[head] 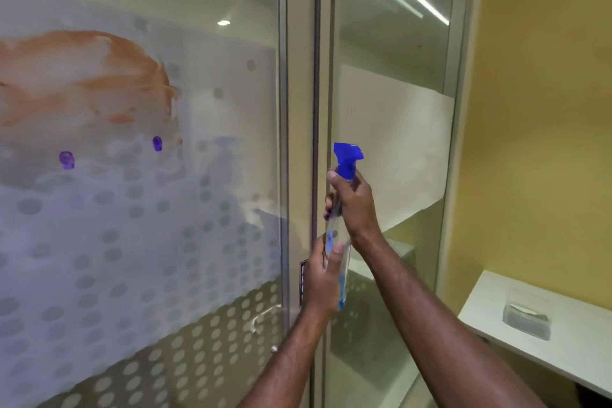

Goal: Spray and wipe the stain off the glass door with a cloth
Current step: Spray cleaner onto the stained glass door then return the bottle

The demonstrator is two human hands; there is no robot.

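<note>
Upright, spray bottle (341, 242) within both grips

Orange stain (82, 83) cut by left edge, spray bottle (341, 232) mid-body hidden under hands, tray (526, 320) contents on desk (496, 305) blurred

Head-worn wide view, facing forward and down, close to glass door (139, 209)

I note open air before the glass door (139, 225), so the orange stain (86, 83) is unobstructed; the door frame (299, 142) stands just right of it; both hands and the spray bottle (341, 225) occupy that frame's front; a white counter (530, 341) bounds the far right.
</note>
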